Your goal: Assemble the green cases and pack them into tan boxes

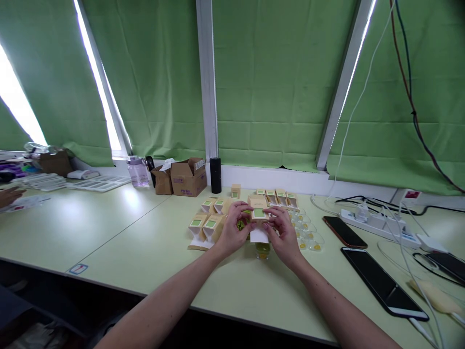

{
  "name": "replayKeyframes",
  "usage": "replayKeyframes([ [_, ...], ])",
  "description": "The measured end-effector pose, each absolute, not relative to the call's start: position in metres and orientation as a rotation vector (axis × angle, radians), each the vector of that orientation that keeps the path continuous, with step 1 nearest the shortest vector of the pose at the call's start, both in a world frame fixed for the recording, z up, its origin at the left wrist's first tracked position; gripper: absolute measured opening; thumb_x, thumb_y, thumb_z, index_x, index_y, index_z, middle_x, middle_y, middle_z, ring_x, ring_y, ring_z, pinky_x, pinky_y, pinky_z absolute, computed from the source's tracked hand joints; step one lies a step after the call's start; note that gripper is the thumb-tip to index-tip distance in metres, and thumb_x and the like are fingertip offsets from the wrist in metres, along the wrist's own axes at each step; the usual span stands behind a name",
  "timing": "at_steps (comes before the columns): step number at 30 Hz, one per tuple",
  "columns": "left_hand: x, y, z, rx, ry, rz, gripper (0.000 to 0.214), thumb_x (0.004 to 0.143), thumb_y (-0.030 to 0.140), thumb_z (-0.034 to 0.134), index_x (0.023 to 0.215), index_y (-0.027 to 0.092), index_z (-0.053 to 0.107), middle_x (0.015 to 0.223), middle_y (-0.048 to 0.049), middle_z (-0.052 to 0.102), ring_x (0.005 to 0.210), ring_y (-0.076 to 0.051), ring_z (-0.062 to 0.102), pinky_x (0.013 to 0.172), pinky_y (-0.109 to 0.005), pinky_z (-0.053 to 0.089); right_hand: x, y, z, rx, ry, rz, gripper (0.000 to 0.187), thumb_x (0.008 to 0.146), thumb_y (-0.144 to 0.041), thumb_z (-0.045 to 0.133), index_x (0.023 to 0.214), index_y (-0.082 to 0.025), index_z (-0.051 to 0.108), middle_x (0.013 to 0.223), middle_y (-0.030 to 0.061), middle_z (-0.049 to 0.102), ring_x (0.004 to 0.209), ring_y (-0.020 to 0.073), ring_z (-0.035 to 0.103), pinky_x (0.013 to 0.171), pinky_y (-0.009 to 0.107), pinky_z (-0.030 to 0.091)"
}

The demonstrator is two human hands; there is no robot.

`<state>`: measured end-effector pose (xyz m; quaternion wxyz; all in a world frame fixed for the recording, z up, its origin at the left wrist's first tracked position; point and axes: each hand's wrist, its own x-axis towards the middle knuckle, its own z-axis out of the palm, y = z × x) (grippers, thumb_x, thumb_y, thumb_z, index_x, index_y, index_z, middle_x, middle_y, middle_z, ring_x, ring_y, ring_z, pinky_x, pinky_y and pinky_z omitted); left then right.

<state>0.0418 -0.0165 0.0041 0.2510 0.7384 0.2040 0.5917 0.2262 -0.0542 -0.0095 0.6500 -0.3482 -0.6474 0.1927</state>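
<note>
Between my two hands is a small kraft cardboard box (258, 213) with a green window panel and a white flap hanging down. My left hand (236, 225) grips its left side, and my right hand (282, 232) has its fingers closed on the right side. Just below the flap, a small clear cup with green and yellow contents (262, 250) stands on the table. To the left of my left hand stand several similar kraft boxes (203, 225) with flaps open. More such boxes (276, 198) are lined up behind my right hand, and several clear containers with yellow bits (308, 233) lie to its right.
Two phones (385, 281) (345, 231) and a power strip (379, 227) with trailing cables lie on the right. At the back are opened cartons (188, 178), a black cylinder (215, 175) and a purple bottle (138, 172). Another person's hand (10, 196) shows at far left.
</note>
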Motion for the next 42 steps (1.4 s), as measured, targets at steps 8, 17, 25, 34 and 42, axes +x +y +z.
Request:
replayKeyframes([
  [8, 0.043, -0.018, 0.005, 2.003, 0.581, 1.601, 0.03, 0.092, 0.023, 0.076, 0.121, 0.022, 0.068, 0.133, -0.0119, 0.052, 0.106, -0.021, 0.066, 0.085, -0.033, 0.062, 0.226, -0.053, -0.01, -0.81, -1.466, 0.408, 0.025, 0.1, -0.031, 0.064, 0.124, -0.031, 0.071, 0.135, 0.0083, 0.053, 0.1, 0.0188, 0.07, 0.088, 0.039, 0.064],
  [17, 0.036, -0.022, 0.006, 2.035, 0.559, 1.491, 0.041, 0.097, 0.025, 0.07, 0.138, 0.025, 0.064, 0.143, -0.0142, 0.048, 0.104, -0.022, 0.067, 0.095, -0.042, 0.061, 0.228, -0.053, -0.009, -0.797, -1.44, 0.485, 0.029, 0.1, -0.035, 0.068, 0.129, -0.033, 0.07, 0.138, 0.0075, 0.052, 0.096, 0.0171, 0.073, 0.09, 0.04, 0.063],
  [25, 0.032, -0.021, 0.002, 2.08, 0.51, 1.342, 0.085, 0.08, 0.006, 0.071, 0.157, 0.036, 0.052, 0.159, -0.0126, 0.037, 0.128, -0.029, 0.062, 0.113, -0.05, 0.054, 0.231, -0.051, -0.007, -0.767, -1.388, 0.532, 0.032, 0.099, -0.039, 0.072, 0.13, -0.032, 0.069, 0.137, 0.008, 0.054, 0.093, 0.0173, 0.074, 0.086, 0.038, 0.064],
  [34, 0.034, -0.021, 0.0, 2.046, 0.531, 1.337, 0.083, 0.085, 0.034, 0.086, 0.158, 0.034, 0.047, 0.159, -0.0156, 0.038, 0.122, -0.029, 0.06, 0.108, -0.05, 0.054, 0.23, -0.051, -0.009, -0.767, -1.395, 0.533, 0.033, 0.098, -0.04, 0.073, 0.13, -0.033, 0.07, 0.139, 0.0077, 0.051, 0.095, 0.018, 0.075, 0.094, 0.042, 0.064],
  [42, 0.033, -0.021, 0.002, 1.95, 0.517, 1.349, 0.074, 0.092, 0.055, 0.078, 0.155, 0.028, 0.049, 0.145, -0.0153, 0.052, 0.119, -0.029, 0.059, 0.099, -0.042, 0.056, 0.23, -0.057, -0.006, -0.775, -1.447, 0.524, 0.035, 0.104, -0.049, 0.064, 0.134, -0.034, 0.072, 0.137, 0.0091, 0.051, 0.097, 0.0183, 0.069, 0.095, 0.042, 0.063],
])
